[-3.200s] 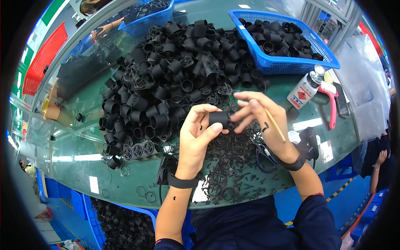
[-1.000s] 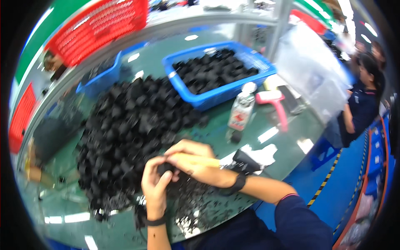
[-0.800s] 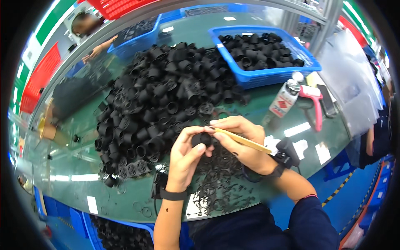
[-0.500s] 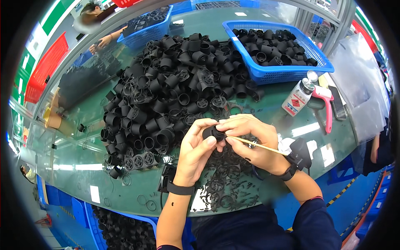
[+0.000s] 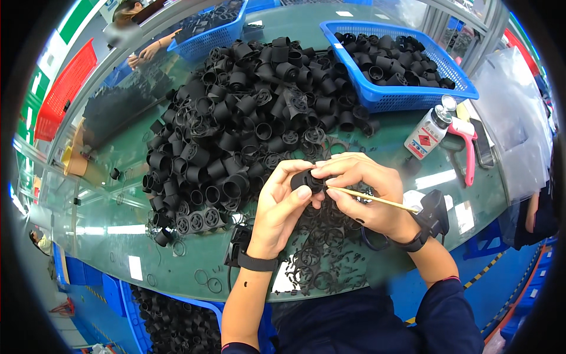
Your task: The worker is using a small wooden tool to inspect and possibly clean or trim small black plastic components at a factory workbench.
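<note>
Left hand (image 5: 277, 212) partly hides black cup (image 5: 302, 179); tip of stick (image 5: 380, 199) unclear.

Black parts heap (image 5: 236, 135) blocks me ahead and left of the left hand (image 5: 278, 211). Ahead of the right hand (image 5: 377, 184) I get a bare lane of desk (image 5: 391, 137), capped by the blue basket (image 5: 413, 98), with white bottle (image 5: 425, 137) and pink-handled tool (image 5: 470, 158) on its right. Loose rings and scraps (image 5: 309, 258) clutter below the hands; near-left mostly open, 2 thin rings (image 5: 208, 281) there.
</note>
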`<action>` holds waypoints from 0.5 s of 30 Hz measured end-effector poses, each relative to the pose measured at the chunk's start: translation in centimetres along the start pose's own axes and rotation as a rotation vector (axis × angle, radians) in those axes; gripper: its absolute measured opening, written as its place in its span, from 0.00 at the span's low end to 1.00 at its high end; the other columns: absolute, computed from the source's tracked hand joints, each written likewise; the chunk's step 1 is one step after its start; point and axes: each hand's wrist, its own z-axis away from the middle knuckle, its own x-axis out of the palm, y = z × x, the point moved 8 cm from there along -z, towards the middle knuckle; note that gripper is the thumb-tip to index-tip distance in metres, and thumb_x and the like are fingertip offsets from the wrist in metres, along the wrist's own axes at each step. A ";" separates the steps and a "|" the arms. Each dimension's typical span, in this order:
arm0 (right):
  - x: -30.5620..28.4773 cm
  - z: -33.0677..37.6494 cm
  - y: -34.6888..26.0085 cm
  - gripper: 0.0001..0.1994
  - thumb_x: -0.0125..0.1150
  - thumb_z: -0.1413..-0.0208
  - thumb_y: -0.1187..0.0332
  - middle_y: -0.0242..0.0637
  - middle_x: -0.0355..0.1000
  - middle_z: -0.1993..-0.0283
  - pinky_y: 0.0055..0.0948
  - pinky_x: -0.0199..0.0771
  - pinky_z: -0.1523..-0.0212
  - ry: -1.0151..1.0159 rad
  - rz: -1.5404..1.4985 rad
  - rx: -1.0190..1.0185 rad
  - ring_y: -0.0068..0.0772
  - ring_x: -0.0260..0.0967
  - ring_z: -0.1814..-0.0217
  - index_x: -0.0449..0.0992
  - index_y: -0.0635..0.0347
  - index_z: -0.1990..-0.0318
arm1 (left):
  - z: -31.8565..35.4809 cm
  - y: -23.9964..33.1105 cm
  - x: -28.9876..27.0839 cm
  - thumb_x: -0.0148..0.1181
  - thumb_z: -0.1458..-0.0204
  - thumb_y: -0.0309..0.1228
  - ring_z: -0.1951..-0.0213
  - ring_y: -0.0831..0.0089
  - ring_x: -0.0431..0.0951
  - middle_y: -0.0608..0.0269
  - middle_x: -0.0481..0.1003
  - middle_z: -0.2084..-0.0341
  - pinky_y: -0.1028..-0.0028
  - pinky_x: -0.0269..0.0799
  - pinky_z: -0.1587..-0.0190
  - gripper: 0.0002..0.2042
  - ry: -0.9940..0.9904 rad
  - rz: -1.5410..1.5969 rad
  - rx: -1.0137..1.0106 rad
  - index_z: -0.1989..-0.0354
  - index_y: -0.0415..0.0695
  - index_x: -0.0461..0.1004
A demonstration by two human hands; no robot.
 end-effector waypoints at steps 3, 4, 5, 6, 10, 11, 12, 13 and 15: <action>0.0 0.0 0.0 0.06 0.63 0.59 0.78 0.38 0.75 0.61 0.35 0.70 0.52 -0.004 -0.001 0.004 0.38 0.72 0.57 0.74 0.63 0.71 | 0.1 0.0 -0.1 0.60 0.52 0.27 0.65 0.73 0.73 0.59 0.71 0.64 0.76 0.70 0.62 0.18 0.000 0.004 -0.003 0.53 0.37 0.64; 0.1 0.0 -0.1 0.06 0.63 0.58 0.78 0.39 0.75 0.61 0.35 0.70 0.52 -0.004 -0.006 0.006 0.38 0.72 0.57 0.74 0.63 0.71 | 0.1 0.0 -0.1 0.60 0.52 0.27 0.65 0.73 0.73 0.58 0.71 0.63 0.76 0.70 0.62 0.18 -0.007 0.008 -0.006 0.53 0.37 0.64; 0.1 0.0 -0.2 0.06 0.63 0.58 0.78 0.39 0.75 0.61 0.35 0.70 0.52 -0.004 -0.007 0.006 0.38 0.72 0.57 0.74 0.63 0.71 | 0.2 0.1 -0.1 0.60 0.52 0.27 0.65 0.73 0.73 0.58 0.71 0.63 0.76 0.70 0.62 0.18 -0.005 0.007 -0.006 0.53 0.37 0.64; 0.1 0.0 -0.2 0.06 0.63 0.59 0.78 0.39 0.75 0.61 0.35 0.70 0.52 -0.012 -0.017 0.013 0.38 0.72 0.57 0.74 0.63 0.71 | 0.2 0.1 -0.1 0.60 0.52 0.26 0.64 0.73 0.73 0.58 0.70 0.62 0.76 0.70 0.62 0.18 -0.001 0.008 -0.004 0.53 0.37 0.64; 0.1 -0.1 -0.1 0.05 0.63 0.59 0.78 0.40 0.75 0.61 0.34 0.71 0.54 -0.003 -0.021 0.000 0.38 0.73 0.57 0.73 0.63 0.72 | 0.1 0.1 -0.1 0.60 0.52 0.26 0.64 0.73 0.73 0.58 0.69 0.59 0.76 0.70 0.61 0.18 0.004 0.006 -0.001 0.53 0.37 0.64; 0.1 -0.1 -0.1 0.05 0.63 0.59 0.78 0.40 0.75 0.61 0.34 0.71 0.54 -0.004 -0.022 0.001 0.38 0.73 0.57 0.73 0.63 0.72 | 0.1 0.1 -0.1 0.60 0.52 0.26 0.64 0.73 0.73 0.58 0.69 0.59 0.76 0.70 0.61 0.18 0.006 0.006 -0.001 0.53 0.37 0.64; 0.1 -0.1 -0.1 0.06 0.63 0.59 0.78 0.40 0.75 0.62 0.33 0.71 0.55 -0.003 -0.015 0.002 0.38 0.73 0.58 0.73 0.63 0.72 | 0.2 0.2 -0.1 0.60 0.52 0.26 0.64 0.73 0.73 0.58 0.70 0.60 0.76 0.70 0.61 0.18 0.013 -0.003 0.001 0.53 0.37 0.64; 0.1 -0.1 -0.1 0.06 0.63 0.59 0.78 0.40 0.75 0.62 0.33 0.71 0.55 -0.002 -0.008 0.003 0.38 0.73 0.58 0.73 0.63 0.72 | 0.2 0.2 -0.1 0.60 0.52 0.26 0.64 0.73 0.73 0.58 0.70 0.60 0.75 0.71 0.61 0.18 0.020 -0.011 0.002 0.53 0.37 0.64; 0.2 -0.1 -0.2 0.06 0.63 0.60 0.79 0.40 0.75 0.63 0.33 0.71 0.56 -0.002 0.013 -0.019 0.39 0.73 0.59 0.72 0.63 0.73 | 0.2 0.1 -0.1 0.60 0.52 0.26 0.64 0.73 0.73 0.58 0.70 0.59 0.75 0.71 0.61 0.18 0.018 -0.025 -0.001 0.53 0.37 0.64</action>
